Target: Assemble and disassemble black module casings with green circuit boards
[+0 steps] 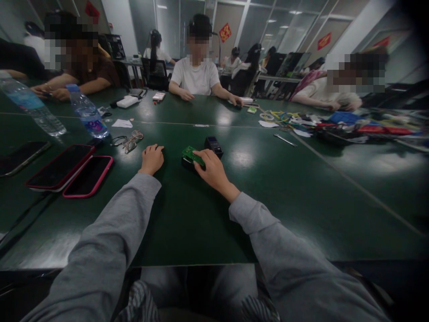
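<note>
Your right hand is on the green circuit board, coming in from the right and the near side, so it is plainly the nearer of your two hands. The board lies to the left of its knuckles, just under and past the fingertips, above a black casing on the dark green surface in front of you. Its long axis seems to slant from the far left toward the near right, running in under your palm side, though your hand covers that end and you leave only the left part in plain sight. Your right fingers touch the board's top; whether they clamp it against the thumb or only rest on it, I cannot tell. Just beyond that hand stands a small dark device, close behind your knuckles, and the view does not show clearly whether they touch. Your left hand rests on the surface to the left of the board, with a bare gap between them; its fingers are loosely bent and slightly apart, with nothing visible in them. It lies about level with the board, so the board sits between your two hands but much closer to the right. Farther left of your left hand lie a pair of glasses and a pink-edged phone, both clear of your fingers.
</note>
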Action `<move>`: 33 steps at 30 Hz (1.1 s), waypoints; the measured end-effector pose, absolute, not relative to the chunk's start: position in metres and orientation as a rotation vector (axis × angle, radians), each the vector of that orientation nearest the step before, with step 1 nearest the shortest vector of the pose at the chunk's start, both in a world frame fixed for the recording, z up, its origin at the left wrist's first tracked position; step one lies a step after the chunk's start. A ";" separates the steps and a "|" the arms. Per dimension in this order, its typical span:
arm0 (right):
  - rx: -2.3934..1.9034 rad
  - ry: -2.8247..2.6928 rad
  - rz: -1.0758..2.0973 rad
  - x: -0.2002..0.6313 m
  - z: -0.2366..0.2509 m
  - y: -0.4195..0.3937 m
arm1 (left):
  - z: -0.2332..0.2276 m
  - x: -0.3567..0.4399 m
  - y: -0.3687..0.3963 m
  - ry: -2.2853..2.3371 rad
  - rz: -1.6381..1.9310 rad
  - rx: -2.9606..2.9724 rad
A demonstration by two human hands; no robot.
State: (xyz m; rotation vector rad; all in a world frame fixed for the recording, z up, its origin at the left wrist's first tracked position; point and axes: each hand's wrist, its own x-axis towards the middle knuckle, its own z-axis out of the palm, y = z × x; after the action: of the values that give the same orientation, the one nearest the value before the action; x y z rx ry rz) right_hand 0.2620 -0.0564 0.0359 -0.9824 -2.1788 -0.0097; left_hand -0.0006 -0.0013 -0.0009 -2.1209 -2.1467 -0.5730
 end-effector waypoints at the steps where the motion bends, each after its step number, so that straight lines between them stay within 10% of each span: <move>1: -0.996 -2.185 -0.007 0.262 0.036 -0.057 | -0.001 -0.001 -0.001 -2.150 -0.573 -2.120; 33: -1.113 -2.148 0.240 0.255 0.032 -0.063 | 0.001 0.000 -0.003 -2.143 -0.576 -2.125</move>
State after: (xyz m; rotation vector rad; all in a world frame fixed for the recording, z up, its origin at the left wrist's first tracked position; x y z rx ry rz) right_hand 0.2554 -0.0627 0.0320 -1.1134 -2.1475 0.2398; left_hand -0.0002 -0.0027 0.0009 -2.1245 -2.1431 -0.5760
